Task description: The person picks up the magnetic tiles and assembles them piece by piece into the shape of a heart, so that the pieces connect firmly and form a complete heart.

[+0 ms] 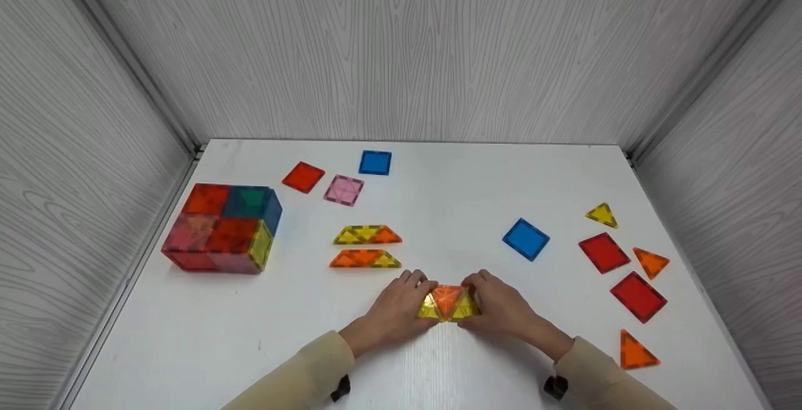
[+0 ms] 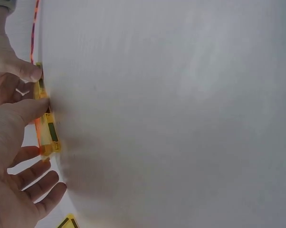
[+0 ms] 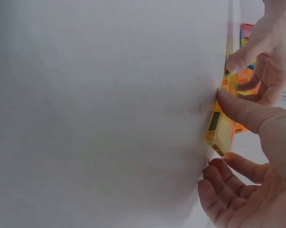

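At the front middle of the table, my left hand [image 1: 396, 304] and right hand [image 1: 502, 307] hold a short row of translucent triangle magnetic tiles from its two ends. An orange triangle tile [image 1: 447, 297] sits point-down between a left yellow triangle tile [image 1: 429, 308] and a right yellow triangle tile [image 1: 465, 307]. My left thumb [image 2: 36, 108] presses the near edge of the row in the left wrist view, fingers on its far side. From the right wrist view, my right thumb [image 3: 238, 107] lies along the near edge, the index fingertip at the outer corner.
Two trapezoid tile rows, an upper row [image 1: 366, 234] and a lower row [image 1: 365, 258], lie beyond my left hand. A multicoloured tile box [image 1: 219, 228] stands at left. A blue square tile [image 1: 526, 239] lies beyond my right hand; red square tiles [image 1: 639, 297] and loose triangles are farther right.
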`<state>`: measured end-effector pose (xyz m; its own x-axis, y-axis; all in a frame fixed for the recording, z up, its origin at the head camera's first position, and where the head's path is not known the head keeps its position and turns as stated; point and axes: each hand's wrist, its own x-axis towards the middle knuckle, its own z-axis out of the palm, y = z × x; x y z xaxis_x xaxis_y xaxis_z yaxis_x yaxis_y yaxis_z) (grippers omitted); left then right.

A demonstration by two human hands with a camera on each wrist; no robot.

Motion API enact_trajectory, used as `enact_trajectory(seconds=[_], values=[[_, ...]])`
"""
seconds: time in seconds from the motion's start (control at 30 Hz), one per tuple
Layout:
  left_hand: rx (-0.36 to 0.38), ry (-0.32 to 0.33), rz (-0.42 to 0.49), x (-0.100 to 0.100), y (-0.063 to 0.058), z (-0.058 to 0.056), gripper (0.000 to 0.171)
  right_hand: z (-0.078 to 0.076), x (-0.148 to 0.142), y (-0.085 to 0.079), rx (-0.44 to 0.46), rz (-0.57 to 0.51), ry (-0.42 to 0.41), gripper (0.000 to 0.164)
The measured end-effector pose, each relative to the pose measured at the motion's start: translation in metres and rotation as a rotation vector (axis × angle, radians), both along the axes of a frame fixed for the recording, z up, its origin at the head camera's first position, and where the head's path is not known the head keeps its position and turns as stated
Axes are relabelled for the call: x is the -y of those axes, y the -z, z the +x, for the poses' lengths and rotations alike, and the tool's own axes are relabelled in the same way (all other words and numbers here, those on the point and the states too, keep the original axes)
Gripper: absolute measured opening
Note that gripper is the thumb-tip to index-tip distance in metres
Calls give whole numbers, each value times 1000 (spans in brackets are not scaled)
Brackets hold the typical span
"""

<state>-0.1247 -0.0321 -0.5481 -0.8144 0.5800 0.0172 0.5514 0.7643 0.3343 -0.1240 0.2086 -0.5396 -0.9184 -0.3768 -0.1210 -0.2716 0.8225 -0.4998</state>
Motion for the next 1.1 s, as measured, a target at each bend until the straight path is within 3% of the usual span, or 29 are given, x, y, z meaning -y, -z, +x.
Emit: enact_trajectory(seconds=[0.17, 0.4, 0.57, 0.83, 1.1], values=[[29, -36, 47, 10, -4, 3, 65, -3, 7, -1, 45, -127, 15, 43], [-12, -50, 209, 37, -7, 2, 34, -7, 25, -7, 64, -240, -68, 24], [-9, -67, 247, 58, -11, 3, 25, -9, 40, -11, 54, -283, -117, 17], [27, -148, 278, 84, -14, 6, 18, -13, 67, -13, -50, -287, -183, 11], [40, -270, 281, 110, -16, 3, 17, -26, 102, -15, -160, -195, -278, 9]])
